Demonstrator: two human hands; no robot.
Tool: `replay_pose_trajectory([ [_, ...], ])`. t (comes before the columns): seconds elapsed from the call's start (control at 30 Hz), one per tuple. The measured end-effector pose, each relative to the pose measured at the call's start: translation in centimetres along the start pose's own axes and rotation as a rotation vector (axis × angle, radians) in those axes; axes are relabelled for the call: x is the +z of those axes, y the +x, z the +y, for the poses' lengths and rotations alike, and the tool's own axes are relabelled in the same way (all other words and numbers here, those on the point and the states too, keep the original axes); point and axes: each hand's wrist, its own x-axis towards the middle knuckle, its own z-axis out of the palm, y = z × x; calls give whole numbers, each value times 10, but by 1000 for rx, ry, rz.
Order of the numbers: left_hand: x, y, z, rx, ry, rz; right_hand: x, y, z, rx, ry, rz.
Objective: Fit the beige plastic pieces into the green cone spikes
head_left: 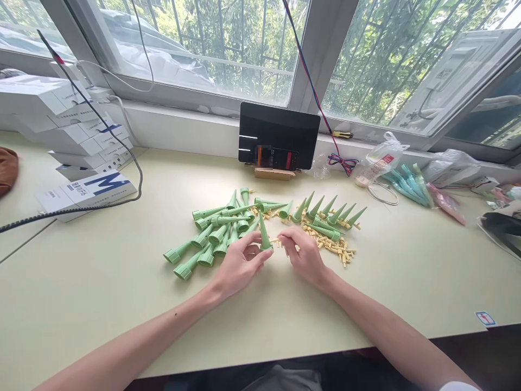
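Note:
My left hand [240, 263] pinches a green plastic cone spike [264, 233] by its wide base, tip pointing up and away. My right hand [303, 252] is closed in a pinch on a small yellow peg [275, 240] held right beside the cone's base. Behind the left hand lies a heap of long green spikes [215, 231]. Behind the right hand a row of short green cones [325, 214] rests among scattered yellow pegs [334, 247].
A dark tablet [279, 133] leans at the window sill. White boxes [77, 136] are stacked at the left, with a black cable [81, 209] across them. Plastic bags of teal parts [407, 179] lie at the right.

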Motion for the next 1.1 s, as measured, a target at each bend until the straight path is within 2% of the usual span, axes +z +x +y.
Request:
replay_pose_trajectory([
  [0.17, 0, 0, 1, -4, 26, -1, 1, 0, 3, 20, 0, -12],
  [0.5, -1, 0, 5, -23, 14, 24, -3, 0, 8, -27, 33, -81],
  [0.77, -1, 0, 5, -28, 41, 4, -4, 2, 11, -79, -48, -92],
  [1.1, -1, 0, 2, 41, 154, -50, -2, -1, 11, -25, -67, -114],
])
